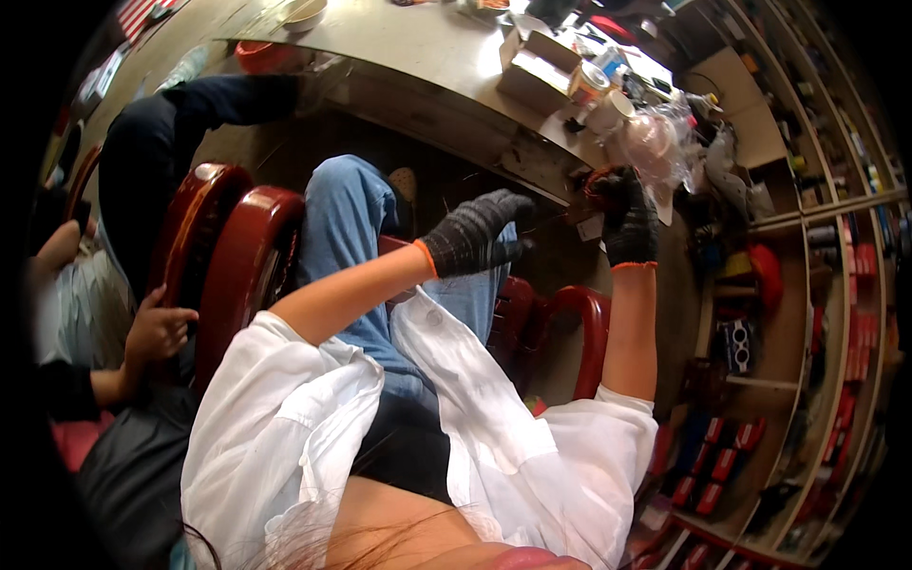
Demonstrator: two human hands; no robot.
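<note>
Both hands wear dark knitted work gloves with orange cuffs. My left hand (480,233) is above my lap, fingers stretched out and thumb apart, holding nothing. Farther right, my right hand (629,220) reaches to the table's corner, its fingers curled around a small dark reddish thing (600,187) whose kind I cannot make out. Just beyond that hand lies a crumpled clear plastic bag (655,142), with a white cup (610,112) beside it. The right fingertips are partly hidden in shadow.
An open cardboard box (537,71) and a jar (588,82) stand near the edge of the table (418,47). Shelves (803,218) with packaged goods line the right. Dark red chair arms (581,332) flank me. Another person's hand (161,328) rests by a chair at left.
</note>
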